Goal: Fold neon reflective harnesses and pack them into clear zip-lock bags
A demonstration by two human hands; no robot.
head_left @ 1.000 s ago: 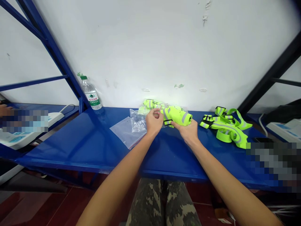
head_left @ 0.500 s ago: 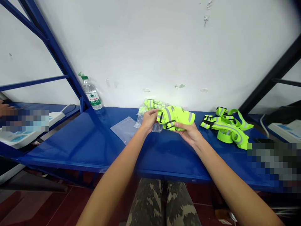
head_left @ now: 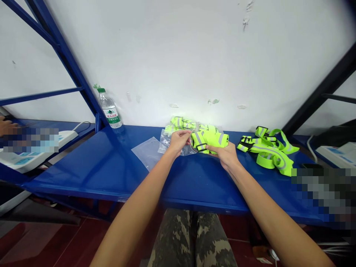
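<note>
A folded neon-yellow reflective strap bundle (head_left: 213,139) with black buckles is gripped at its right end by my right hand (head_left: 227,152), thumb on top. My left hand (head_left: 179,142) pinches a clear plastic bag (head_left: 188,150) at the bundle's left end. The bag's edge lies against that end; how far it covers the bundle is hard to tell. Behind the hands, more neon straps (head_left: 182,122) in clear plastic rest by the wall. A loose heap of neon straps (head_left: 274,150) with black buckles lies to the right.
A flat clear bag (head_left: 147,151) lies on the blue table (head_left: 91,167), left of my hands. A water bottle (head_left: 110,111) stands at the back left. Another person's hand (head_left: 7,127) shows at the far left, near a white device (head_left: 66,138). Blue and black metal posts flank the table.
My left hand has let go of the bundle's left end and now pinches the clear bag, which has risen to that end. The bundle has shifted slightly and turned in my right hand.
</note>
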